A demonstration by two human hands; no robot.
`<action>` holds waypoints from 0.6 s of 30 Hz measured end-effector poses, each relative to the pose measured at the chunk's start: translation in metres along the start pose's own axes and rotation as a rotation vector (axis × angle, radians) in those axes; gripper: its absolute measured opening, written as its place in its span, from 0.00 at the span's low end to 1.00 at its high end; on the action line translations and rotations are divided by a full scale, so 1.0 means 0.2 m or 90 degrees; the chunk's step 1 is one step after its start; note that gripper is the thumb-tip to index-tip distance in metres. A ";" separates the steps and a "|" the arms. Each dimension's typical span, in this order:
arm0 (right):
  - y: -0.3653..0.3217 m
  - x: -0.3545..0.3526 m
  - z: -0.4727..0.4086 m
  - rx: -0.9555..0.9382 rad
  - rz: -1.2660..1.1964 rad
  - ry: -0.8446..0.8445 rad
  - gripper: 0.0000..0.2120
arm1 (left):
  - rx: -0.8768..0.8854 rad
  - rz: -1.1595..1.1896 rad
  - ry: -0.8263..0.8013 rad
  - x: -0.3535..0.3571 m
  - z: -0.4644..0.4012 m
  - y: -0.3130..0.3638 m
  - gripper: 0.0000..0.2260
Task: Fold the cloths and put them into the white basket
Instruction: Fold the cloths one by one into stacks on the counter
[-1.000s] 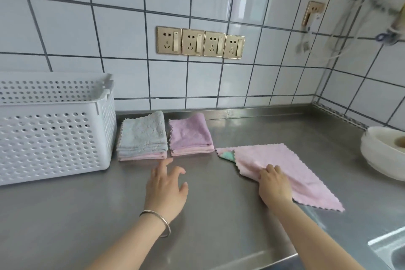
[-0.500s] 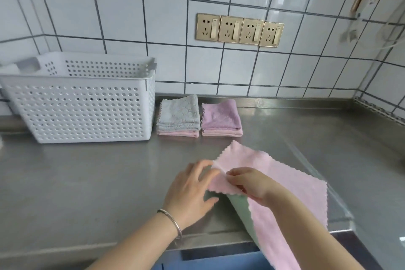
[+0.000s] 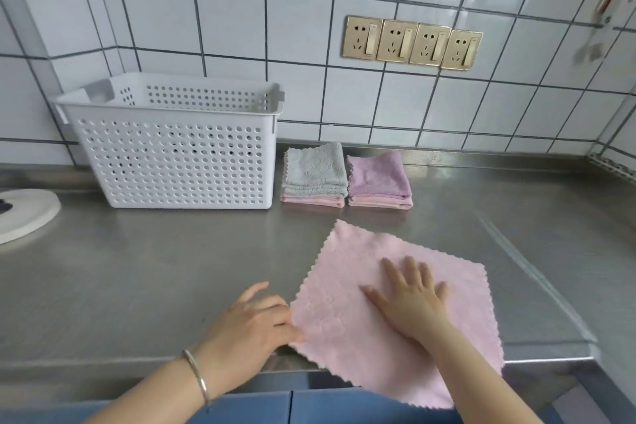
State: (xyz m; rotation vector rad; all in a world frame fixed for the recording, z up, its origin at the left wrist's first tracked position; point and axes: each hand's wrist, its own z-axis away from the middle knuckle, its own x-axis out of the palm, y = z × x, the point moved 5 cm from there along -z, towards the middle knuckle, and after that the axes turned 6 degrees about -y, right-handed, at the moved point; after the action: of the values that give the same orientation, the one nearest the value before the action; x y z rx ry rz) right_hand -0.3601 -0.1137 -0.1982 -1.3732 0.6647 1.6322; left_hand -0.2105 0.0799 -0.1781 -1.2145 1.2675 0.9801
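Note:
A pink cloth (image 3: pixel 344 279) lies spread flat on the steel counter (image 3: pixel 155 268), its near corner hanging over the front edge. My right hand (image 3: pixel 409 299) rests palm down on the cloth's middle, fingers spread. My left hand (image 3: pixel 251 323) touches the cloth's left edge with curled fingertips; whether it pinches the edge I cannot tell. The white perforated basket (image 3: pixel 179 162) stands at the back left. Next to it sit two folded stacks: a grey-topped stack (image 3: pixel 315 175) and a purple-topped stack (image 3: pixel 378 179).
A white round object (image 3: pixel 24 213) lies at the far left edge of the counter. Gold wall sockets (image 3: pixel 411 43) sit on the tiled wall above the stacks. Blue cabinet fronts (image 3: pixel 309 406) show below the counter's front edge.
The pink cloth was lifted and held between both hands; now it lies flat with my right hand pressing on it and my left hand at its edge. The view has shifted left.

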 end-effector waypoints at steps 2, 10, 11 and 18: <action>-0.11 0.02 -0.03 -0.050 0.018 -0.013 0.37 | -0.007 -0.010 -0.012 -0.03 0.07 -0.03 0.13; -0.52 0.07 -0.15 -0.176 0.066 -0.014 0.36 | -0.097 0.033 -0.028 -0.05 0.32 -0.19 0.16; -0.55 0.08 -0.16 -0.185 0.070 -0.018 0.36 | -0.101 0.054 -0.025 -0.04 0.33 -0.20 0.17; -0.55 0.03 -0.09 -0.286 0.003 0.030 0.46 | -0.141 0.214 -0.048 0.04 0.27 -0.28 0.22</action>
State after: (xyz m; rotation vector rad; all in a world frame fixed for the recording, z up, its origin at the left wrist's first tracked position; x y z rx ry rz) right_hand -0.2545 -0.0745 -0.1945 -1.7309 0.3355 1.8289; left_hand -0.1468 0.1246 -0.1841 -1.1382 1.3561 1.4299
